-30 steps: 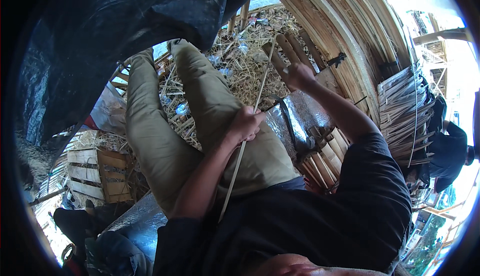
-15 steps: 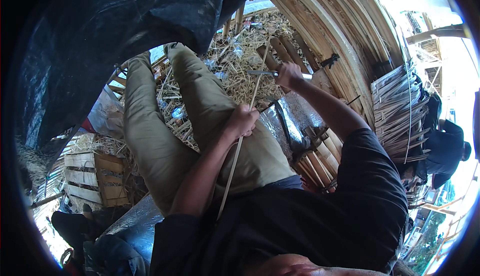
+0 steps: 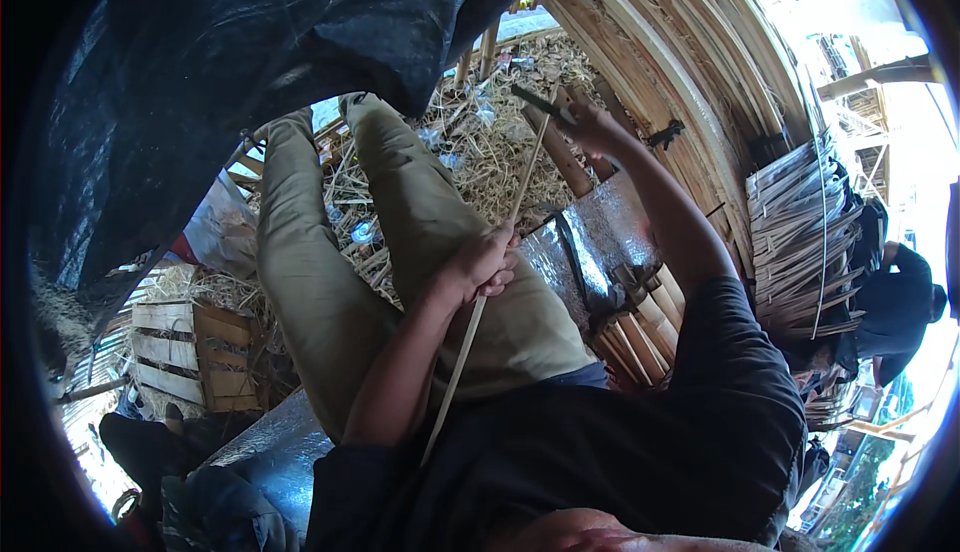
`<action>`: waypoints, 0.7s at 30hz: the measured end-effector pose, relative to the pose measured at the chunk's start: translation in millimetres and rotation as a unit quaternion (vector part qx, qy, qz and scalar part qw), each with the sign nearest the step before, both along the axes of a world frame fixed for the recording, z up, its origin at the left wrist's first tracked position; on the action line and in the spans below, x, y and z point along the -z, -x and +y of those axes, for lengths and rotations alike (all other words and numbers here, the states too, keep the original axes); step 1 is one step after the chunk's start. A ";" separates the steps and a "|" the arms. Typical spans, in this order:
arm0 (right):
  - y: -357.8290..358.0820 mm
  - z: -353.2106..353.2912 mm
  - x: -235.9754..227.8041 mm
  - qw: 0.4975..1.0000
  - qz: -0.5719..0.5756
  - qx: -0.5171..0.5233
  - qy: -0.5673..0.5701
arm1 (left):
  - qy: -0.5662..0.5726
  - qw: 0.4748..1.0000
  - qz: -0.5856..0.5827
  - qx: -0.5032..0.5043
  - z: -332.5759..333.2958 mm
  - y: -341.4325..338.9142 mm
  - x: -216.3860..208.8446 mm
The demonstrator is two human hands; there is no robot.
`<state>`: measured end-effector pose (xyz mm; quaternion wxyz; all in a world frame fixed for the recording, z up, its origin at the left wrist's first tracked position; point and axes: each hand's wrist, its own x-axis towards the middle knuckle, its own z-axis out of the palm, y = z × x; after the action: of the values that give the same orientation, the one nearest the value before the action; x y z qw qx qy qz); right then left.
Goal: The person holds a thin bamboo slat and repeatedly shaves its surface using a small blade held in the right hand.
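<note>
My left hand point(image 3: 484, 264) is closed around a long thin pale strip point(image 3: 465, 347), probably split bamboo, above my right thigh. The strip slants from beside my torso up past the fist to its far end. Out there my right hand point(image 3: 592, 130) grips a knife point(image 3: 538, 102), its blade pointing left. The blade lies across the strip close to the far tip, apparently touching it. Most of the knife's handle is hidden in my fingers.
Long split wood or bamboo lengths point(image 3: 690, 82) are stacked at upper right, with a bundle of thin strips point(image 3: 800, 237) below. Short bamboo pieces point(image 3: 640, 327) lie by my right hip. Shavings point(image 3: 465, 167) cover the ground. A slatted crate point(image 3: 165, 352) stands left; another person point(image 3: 895, 302) is at far right.
The knife has moved up toward the strip's far end, and its blade has turned to show a dark face. My left hand keeps its hold with little movement.
</note>
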<state>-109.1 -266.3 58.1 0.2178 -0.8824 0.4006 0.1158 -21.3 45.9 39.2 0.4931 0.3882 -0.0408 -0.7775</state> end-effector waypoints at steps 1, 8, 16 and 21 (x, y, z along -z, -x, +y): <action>0.4 -3.8 -8.8 0.997 -0.023 0.024 -0.070 | 0.017 0.999 -0.013 0.025 3.0 -1.0 0.6; 27.5 -38.2 4.0 0.969 -0.121 0.199 -0.086 | 0.017 0.980 -0.155 0.124 4.7 -2.9 -38.7; 40.3 -24.2 45.3 0.954 -0.047 0.262 -0.140 | 0.009 0.987 -0.105 0.122 26.1 -21.0 -46.8; 29.8 -11.6 46.2 0.963 0.015 0.252 -0.095 | -0.032 0.977 -0.109 0.178 32.8 -23.5 -47.5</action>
<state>-138.9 -277.9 11.9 0.3171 -0.7262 0.6003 0.1080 2.2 78.7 86.7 0.3264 0.4729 -0.1380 -0.8067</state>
